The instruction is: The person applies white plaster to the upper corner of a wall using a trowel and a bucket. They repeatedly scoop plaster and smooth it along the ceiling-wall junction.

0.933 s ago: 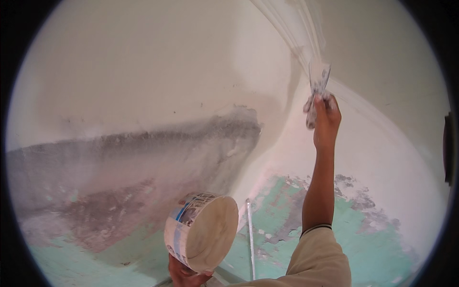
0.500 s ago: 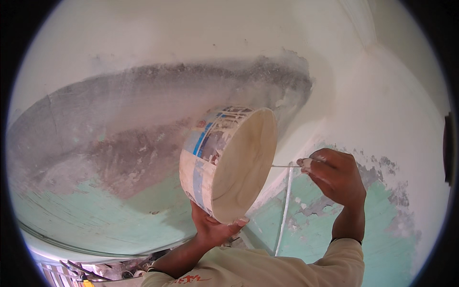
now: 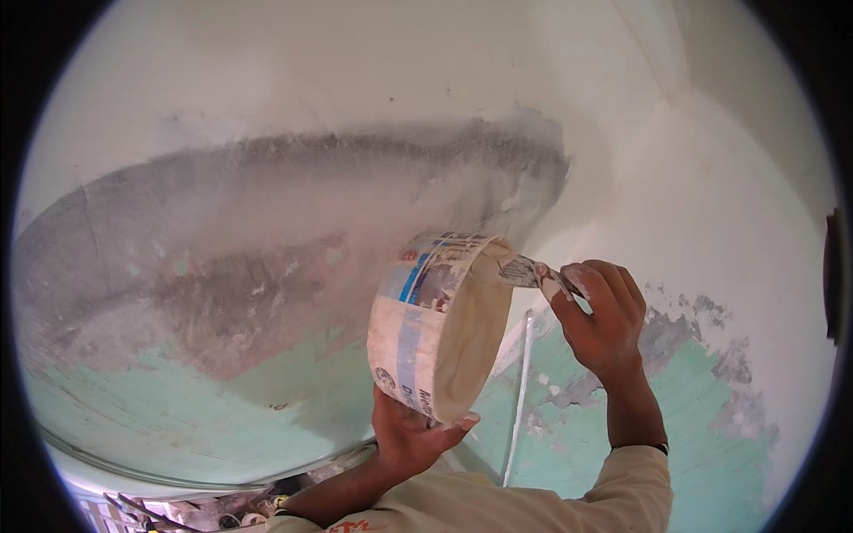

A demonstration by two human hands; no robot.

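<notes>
My left hand (image 3: 413, 433) grips a shallow white tub (image 3: 407, 324) with blue printing from underneath, its open side tilted toward the right and showing cream paste (image 3: 475, 342) inside. My right hand (image 3: 604, 315) is closed on a putty knife (image 3: 533, 274) smeared with white, whose blade lies at the tub's upper right rim.
Plastered wall (image 3: 355, 71) shows a dark grey band (image 3: 204, 169) and peeling mint-green paint (image 3: 195, 391). A white corner (image 3: 675, 107) rises at right, with a thin white pipe (image 3: 518, 391) below. Assorted clutter (image 3: 222, 515) lies at the bottom left.
My right hand with the knife came down from the upper corner, and the blade has turned to the tub's rim. The tub rose and shifted rightward in view as the camera's view moved.
</notes>
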